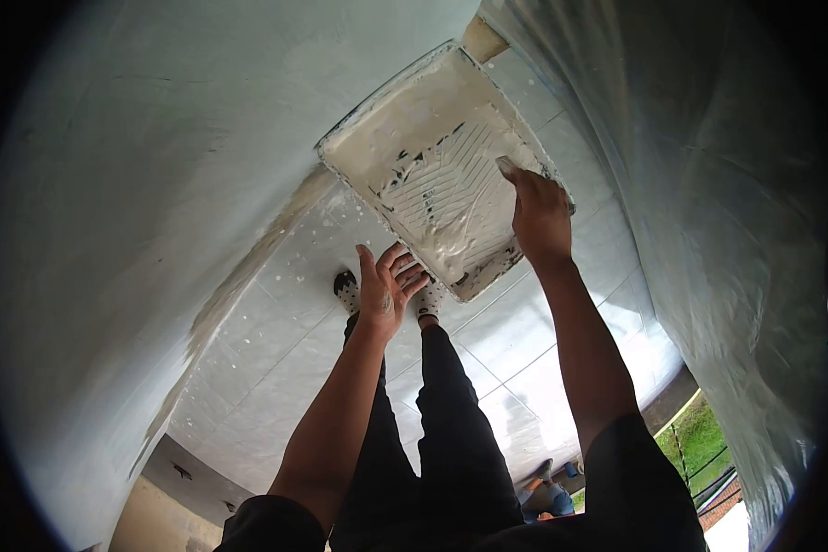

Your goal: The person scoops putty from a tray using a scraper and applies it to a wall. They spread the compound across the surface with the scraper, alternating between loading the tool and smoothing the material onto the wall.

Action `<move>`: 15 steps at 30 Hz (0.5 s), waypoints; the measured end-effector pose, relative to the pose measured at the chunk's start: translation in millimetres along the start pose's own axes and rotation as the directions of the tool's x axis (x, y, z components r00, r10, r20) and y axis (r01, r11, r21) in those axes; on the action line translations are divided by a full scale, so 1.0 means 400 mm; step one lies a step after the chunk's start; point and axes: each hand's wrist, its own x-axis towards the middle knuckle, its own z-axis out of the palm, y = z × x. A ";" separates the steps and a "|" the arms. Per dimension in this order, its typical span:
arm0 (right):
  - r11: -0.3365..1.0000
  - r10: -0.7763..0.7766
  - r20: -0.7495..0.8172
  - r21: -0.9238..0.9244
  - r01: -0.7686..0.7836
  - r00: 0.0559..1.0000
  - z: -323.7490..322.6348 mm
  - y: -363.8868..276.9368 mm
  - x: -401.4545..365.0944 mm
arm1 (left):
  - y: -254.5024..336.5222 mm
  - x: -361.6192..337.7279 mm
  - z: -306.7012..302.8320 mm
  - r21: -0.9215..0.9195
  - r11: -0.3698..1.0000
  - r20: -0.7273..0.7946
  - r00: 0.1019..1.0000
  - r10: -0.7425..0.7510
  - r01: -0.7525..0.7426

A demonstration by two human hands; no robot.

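One paint tray (446, 170) is counted. One left hand (385, 296) and one right hand (544, 221) are tagged, two in all. Two forearms (591, 354) are logged, two sleeves (635, 483), two trouser legs (455, 405). Two socks (347, 293) are seen. One wall (138, 184) is marked, one plastic sheet (699, 175), one floor (276, 345), one patch of grass (701, 437). Floor tiles (483, 428) are partly hidden, so no total is given. Paint specks (304, 225) are many, not numbered. Blue items (554, 501) at the bottom edge are too small to be counted.

Left hand (386, 293) loose, fingers (405, 276) spread; right hand (541, 216) farther forward, clenched, hidden fingers seemingly curled
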 end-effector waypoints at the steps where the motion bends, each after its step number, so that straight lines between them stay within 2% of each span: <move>1: 0.999 -0.001 0.024 0.042 0.000 1.000 0.018 0.003 -0.007 | -0.012 -0.003 0.000 -0.021 1.000 -0.023 1.000 -0.013 0.013; 2: 0.999 0.009 0.125 0.051 -0.015 0.992 0.032 -0.015 -0.049 | -0.016 0.000 0.004 -0.042 0.999 -0.039 0.999 -0.024 0.023; 3: 0.998 -0.019 0.162 0.063 0.009 0.987 0.035 -0.056 -0.092 | -0.017 -0.001 0.012 -0.042 0.999 -0.031 0.999 -0.022 0.021; 4: 0.988 -0.076 0.234 0.147 0.042 0.969 0.034 -0.150 -0.198 | -0.020 -0.008 0.020 -0.057 0.998 -0.035 0.999 -0.016 0.014; 5: 0.983 -0.092 0.230 0.178 0.051 0.969 0.023 -0.190 -0.238 | -0.022 -0.012 0.022 -0.068 0.998 -0.042 0.999 -0.010 0.007; 6: 0.966 -0.036 0.265 0.255 -0.034 0.963 -0.014 -0.219 -0.234 | -0.022 -0.013 0.024 -0.068 0.998 -0.039 0.999 -0.009 0.006; 8: 0.978 -0.060 0.215 0.210 0.014 0.975 -0.022 -0.172 -0.202 | -0.022 -0.014 0.017 -0.073 0.997 -0.005 1.000 -0.011 0.010; 9: 0.996 -0.043 0.180 0.088 0.028 0.983 -0.023 -0.136 -0.164 | -0.021 -0.015 0.015 -0.072 0.997 -0.010 1.000 -0.012 0.011; 10: 0.999 -0.004 0.065 0.035 0.002 0.998 -0.008 -0.090 -0.131 | -0.020 -0.017 0.016 -0.073 0.997 0.001 1.000 -0.007 0.007; 12: 0.991 0.108 0.037 0.080 -0.111 0.993 -0.009 -0.046 -0.075 | -0.027 -0.025 0.009 -0.074 0.997 0.010 1.000 -0.006 0.007; 15: 0.994 0.002 0.290 0.104 -0.034 0.957 0.003 -0.132 -0.154 | -0.034 -0.020 0.015 -0.097 0.995 0.012 1.000 -0.003 0.004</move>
